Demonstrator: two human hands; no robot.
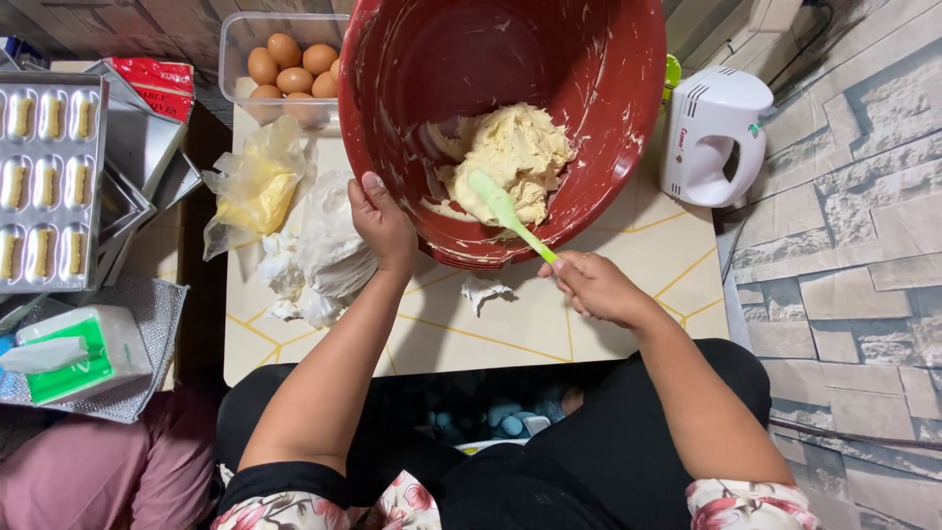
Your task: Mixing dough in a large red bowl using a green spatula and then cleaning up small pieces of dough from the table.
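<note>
A big red bowl (589, 118) is tilted toward me on a low white table (648, 285). A lump of pale yellow dough (515, 152) lies in its lower side. My left hand (381, 224) grips the bowl's near rim on the left, thumb over the edge. My right hand (594, 287) holds the handle of a light green spatula (502, 208), and the blade presses into the dough.
A clear tub of brown eggs (289, 67) stands at the back left, a white hand mixer (711, 132) at the right. Crumpled plastic bags (294, 231) lie left of the bowl. A metal mould tray with dough pieces (47, 182) sits at far left.
</note>
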